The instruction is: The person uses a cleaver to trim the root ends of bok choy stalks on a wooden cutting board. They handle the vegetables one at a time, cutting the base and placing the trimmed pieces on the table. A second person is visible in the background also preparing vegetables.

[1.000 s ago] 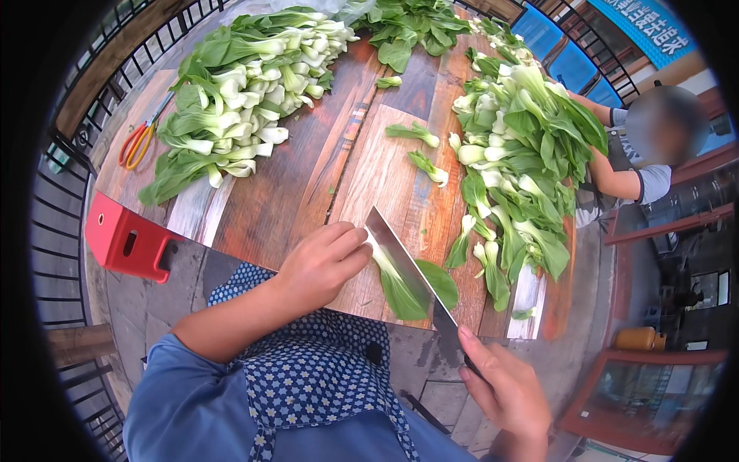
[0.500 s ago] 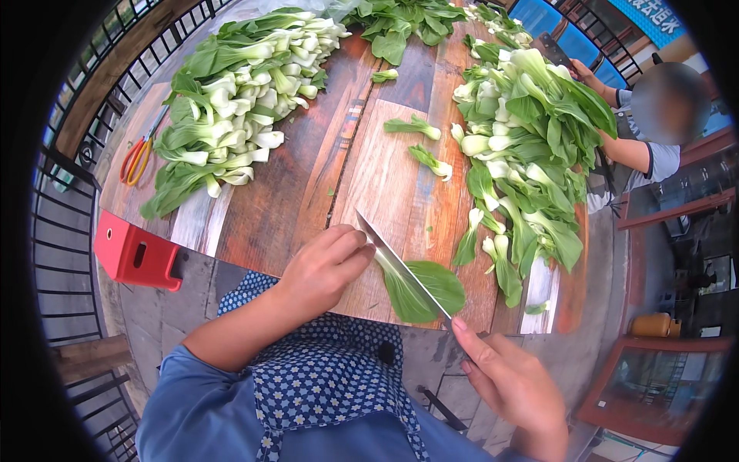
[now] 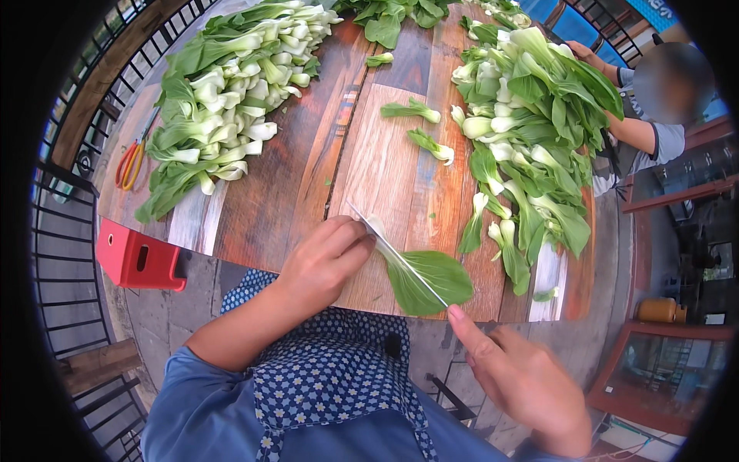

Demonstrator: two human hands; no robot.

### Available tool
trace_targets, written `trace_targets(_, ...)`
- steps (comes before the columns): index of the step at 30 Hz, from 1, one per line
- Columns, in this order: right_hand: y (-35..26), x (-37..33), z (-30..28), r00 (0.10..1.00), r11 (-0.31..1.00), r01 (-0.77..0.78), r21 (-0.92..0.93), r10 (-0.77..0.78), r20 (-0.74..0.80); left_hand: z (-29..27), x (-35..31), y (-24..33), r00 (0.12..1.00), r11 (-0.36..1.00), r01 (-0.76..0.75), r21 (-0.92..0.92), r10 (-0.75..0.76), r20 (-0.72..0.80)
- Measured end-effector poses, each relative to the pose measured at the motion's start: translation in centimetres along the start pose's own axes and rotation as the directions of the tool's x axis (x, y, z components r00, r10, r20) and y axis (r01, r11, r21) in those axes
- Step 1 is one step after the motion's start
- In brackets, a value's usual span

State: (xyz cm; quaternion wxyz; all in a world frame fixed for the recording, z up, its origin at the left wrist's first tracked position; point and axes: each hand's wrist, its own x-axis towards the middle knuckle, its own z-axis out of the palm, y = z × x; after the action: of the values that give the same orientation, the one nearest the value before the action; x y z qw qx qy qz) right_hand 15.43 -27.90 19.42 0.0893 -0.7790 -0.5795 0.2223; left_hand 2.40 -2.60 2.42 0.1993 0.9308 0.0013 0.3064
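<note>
A broad green bok choy leaf lies near the table's front edge, its pale stalk end toward my left hand. That hand has its fingers curled closed against the stalk, partly hiding it. My right hand grips a kitchen knife, its handle mostly hidden in the palm and the forefinger stretched toward the blade. The narrow blade slants across the leaf and stalk, its tip just past my left fingertips. Two small bok choy pieces, one nearer and one farther, lie loose beyond the blade.
Bok choy is heaped in a left pile and a right pile on the wooden table. Scissors with orange-yellow handles lie at the left edge. A red stool stands below. Another person is at the far right.
The knife blade has turned so its edge shows as a thin line, and its tip has shifted slightly left. My right hand has moved a little right and down. The left hand keeps its place.
</note>
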Motion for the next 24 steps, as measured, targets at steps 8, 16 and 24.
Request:
trace_targets(8, -0.9, 0.2, -0.7, 0.996, 0.998, -0.065, -0.022, 0.066, 0.057, 0.3, -0.2, 0.0, 1.0, 1.0, 0.006, 0.001, -0.006, 0.001)
trace_targets(16, -0.8, -2.7, -0.7, 0.991, 0.99, -0.103, -0.095, 0.111, 0.08, 0.4, -0.4, 0.1, 1.0, 0.999, -0.001, 0.035, 0.002, -0.011)
trace_targets(24, -2.5, -5.9, -1.2, 0.98, 0.975, -0.183, -0.128, 0.191, 0.054, 0.3, -0.2, -0.1, 0.999, 0.999, -0.033, 0.016, 0.033, 0.015)
